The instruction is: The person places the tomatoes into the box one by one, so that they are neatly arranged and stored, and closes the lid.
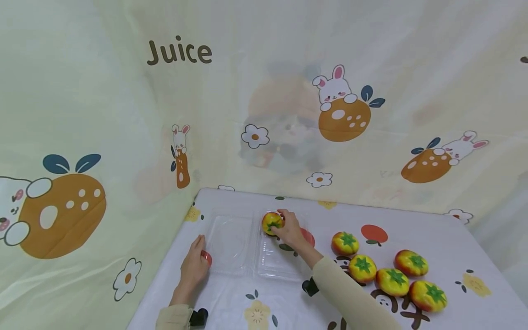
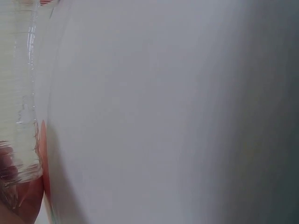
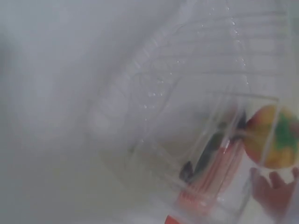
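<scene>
In the head view my right hand point(image 1: 290, 228) grips a red-and-yellow toy fruit point(image 1: 270, 221) with a green leafy top, like a persimmon. It holds the fruit at the far left of the right half of an open clear plastic box point(image 1: 280, 274). The right wrist view shows the fruit point(image 3: 266, 144) through the clear plastic, with fingertips just below it. My left hand point(image 1: 194, 266) rests against the left edge of the box's other half point(image 1: 231, 243), fingers fairly straight. Part of that hand point(image 2: 28, 200) shows beside the plastic in the left wrist view.
Several more such fruits lie right of the box, among them one near the back point(image 1: 345, 243) and one at the front right point(image 1: 428, 295). A printed white cloth point(image 1: 222, 302) covers the table. Printed curtains point(image 1: 231, 91) hang behind and at the left.
</scene>
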Action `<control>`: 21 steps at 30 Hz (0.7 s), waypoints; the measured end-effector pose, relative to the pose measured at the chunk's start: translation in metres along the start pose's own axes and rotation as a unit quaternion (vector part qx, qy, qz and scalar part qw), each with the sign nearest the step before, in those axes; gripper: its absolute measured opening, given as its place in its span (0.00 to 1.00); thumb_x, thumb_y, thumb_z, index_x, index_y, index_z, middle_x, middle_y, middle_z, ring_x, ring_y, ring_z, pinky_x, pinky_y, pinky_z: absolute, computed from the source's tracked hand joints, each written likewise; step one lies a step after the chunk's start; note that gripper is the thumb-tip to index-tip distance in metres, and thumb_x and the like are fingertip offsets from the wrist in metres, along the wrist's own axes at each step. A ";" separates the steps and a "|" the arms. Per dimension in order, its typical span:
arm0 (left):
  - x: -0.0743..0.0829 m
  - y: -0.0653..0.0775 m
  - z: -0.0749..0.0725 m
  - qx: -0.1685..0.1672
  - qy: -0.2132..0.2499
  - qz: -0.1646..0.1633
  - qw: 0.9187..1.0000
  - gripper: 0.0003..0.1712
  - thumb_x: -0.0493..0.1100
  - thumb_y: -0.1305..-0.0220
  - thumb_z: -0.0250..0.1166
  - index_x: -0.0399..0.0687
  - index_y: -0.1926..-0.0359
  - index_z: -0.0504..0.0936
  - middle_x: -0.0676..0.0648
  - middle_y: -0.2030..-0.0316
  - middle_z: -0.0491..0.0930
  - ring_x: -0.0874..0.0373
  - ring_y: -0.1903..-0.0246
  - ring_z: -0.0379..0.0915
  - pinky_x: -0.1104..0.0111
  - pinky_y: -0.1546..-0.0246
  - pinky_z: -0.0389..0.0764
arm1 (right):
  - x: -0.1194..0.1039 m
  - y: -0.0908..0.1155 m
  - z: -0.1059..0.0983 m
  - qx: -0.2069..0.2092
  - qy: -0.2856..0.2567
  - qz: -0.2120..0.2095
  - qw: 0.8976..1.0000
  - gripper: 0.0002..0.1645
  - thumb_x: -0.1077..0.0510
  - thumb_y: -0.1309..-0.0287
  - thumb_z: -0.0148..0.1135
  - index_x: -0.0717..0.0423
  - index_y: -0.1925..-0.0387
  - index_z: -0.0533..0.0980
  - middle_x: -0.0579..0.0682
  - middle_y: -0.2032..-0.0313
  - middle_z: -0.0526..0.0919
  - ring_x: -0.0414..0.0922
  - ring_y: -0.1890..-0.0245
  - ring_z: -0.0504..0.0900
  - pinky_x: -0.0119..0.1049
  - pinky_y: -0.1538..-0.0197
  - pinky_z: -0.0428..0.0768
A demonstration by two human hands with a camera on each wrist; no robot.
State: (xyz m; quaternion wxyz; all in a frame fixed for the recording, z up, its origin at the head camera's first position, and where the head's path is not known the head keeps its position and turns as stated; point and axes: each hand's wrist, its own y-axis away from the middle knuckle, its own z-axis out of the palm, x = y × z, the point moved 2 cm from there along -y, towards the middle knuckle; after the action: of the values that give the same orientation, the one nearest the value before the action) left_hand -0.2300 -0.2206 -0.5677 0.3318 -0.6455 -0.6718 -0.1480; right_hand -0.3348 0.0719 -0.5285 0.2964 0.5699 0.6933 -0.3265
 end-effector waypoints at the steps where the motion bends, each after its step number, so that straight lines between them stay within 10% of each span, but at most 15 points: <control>1: 0.000 0.000 0.000 0.000 0.000 0.000 1.000 0.34 0.26 0.42 0.46 0.27 0.32 0.65 0.32 0.32 0.64 0.35 0.33 0.60 0.44 0.38 0.66 | 0.000 0.000 -0.001 0.001 -0.002 -0.002 1.000 0.38 0.62 0.49 0.70 0.66 0.36 0.68 0.66 0.46 0.72 0.58 0.47 0.73 0.51 0.40 0.74; 21: 0.001 0.002 -0.001 -0.008 -0.002 0.004 1.000 0.35 0.26 0.44 0.46 0.26 0.32 0.63 0.31 0.31 0.63 0.35 0.33 0.59 0.44 0.37 0.65 | -0.002 0.007 -0.044 -0.022 0.010 -0.008 1.000 0.33 0.59 0.43 0.67 0.65 0.37 0.69 0.67 0.41 0.71 0.63 0.41 0.72 0.54 0.40 0.73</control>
State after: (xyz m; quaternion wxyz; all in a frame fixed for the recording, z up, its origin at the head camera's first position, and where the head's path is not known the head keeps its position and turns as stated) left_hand -0.2281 -0.2205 -0.5667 0.3256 -0.6509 -0.6690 -0.1506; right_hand -0.3292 0.1062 -0.5005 0.2989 0.5612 0.7077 -0.3079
